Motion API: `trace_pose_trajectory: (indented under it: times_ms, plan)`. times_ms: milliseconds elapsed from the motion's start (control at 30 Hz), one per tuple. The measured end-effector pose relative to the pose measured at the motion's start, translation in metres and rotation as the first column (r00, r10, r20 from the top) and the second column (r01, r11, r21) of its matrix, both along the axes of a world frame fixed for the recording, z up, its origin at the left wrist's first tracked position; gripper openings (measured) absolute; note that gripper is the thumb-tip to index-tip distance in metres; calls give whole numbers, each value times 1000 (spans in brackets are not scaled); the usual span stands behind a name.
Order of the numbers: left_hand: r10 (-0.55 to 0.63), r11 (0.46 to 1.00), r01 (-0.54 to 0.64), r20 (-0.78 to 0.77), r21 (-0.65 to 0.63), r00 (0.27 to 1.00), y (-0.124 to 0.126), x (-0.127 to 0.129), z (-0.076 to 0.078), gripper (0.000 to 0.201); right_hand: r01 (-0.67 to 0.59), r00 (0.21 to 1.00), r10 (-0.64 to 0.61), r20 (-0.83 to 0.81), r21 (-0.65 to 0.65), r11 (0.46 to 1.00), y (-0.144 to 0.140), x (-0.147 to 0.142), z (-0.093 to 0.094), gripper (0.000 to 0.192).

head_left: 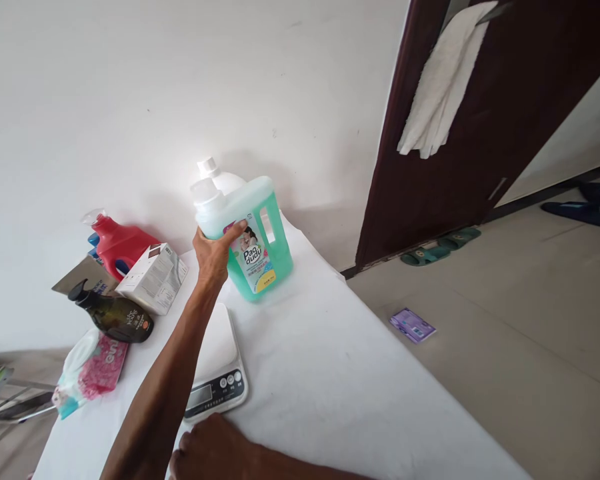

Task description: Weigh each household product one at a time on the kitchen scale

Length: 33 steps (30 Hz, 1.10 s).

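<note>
My left hand is stretched out and gripping the left side of a green detergent bottle with a white cap and a "Pao dudu" label, thumb across its front. The bottle leans tilted on the far end of the white-covered table. A white bottle stands just behind it, mostly hidden. My right hand rests as a closed fist on the table at the front edge of a white digital scale, holding nothing I can see.
On the left of the table lie a red detergent bottle, a white box, a dark bottle and a pink wipes pack. A dark door with a towel stands right. A purple packet and sandals lie on the floor.
</note>
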<state>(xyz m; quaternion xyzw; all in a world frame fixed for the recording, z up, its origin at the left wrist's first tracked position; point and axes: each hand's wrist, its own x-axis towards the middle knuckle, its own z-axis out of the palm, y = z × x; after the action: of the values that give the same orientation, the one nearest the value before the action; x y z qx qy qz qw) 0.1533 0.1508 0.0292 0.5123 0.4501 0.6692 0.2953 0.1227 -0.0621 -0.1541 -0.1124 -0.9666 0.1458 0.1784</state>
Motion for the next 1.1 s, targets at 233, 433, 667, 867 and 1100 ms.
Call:
trace_pose_trajectory:
  times_ms: [233, 433, 667, 867, 1100]
  plan:
    - [4, 988, 1, -31, 156, 999, -87, -51, 45, 60, 79, 997, -77, -20, 124, 989, -11, 27, 20, 29]
    - [115, 984, -113, -7, 138, 993, -147, -102, 56, 52, 86, 996, -84, -21, 65, 994, -9, 32, 27, 29]
    - [194, 978, -193, -4, 75, 981, -171, -135, 37, 62, 66, 993, -69, 97, 40, 997, -8, 36, 40, 30]
    - [197, 980, -196, -23, 41, 980, -169, -141, 24, 69, 56, 993, -60, 102, 38, 998, -8, 36, 38, 31]
    - [131, 991, -128, -69, 48, 989, -165, -148, 19, 80, 56, 997, -55, 55, -6, 998, -7, 34, 31, 29]
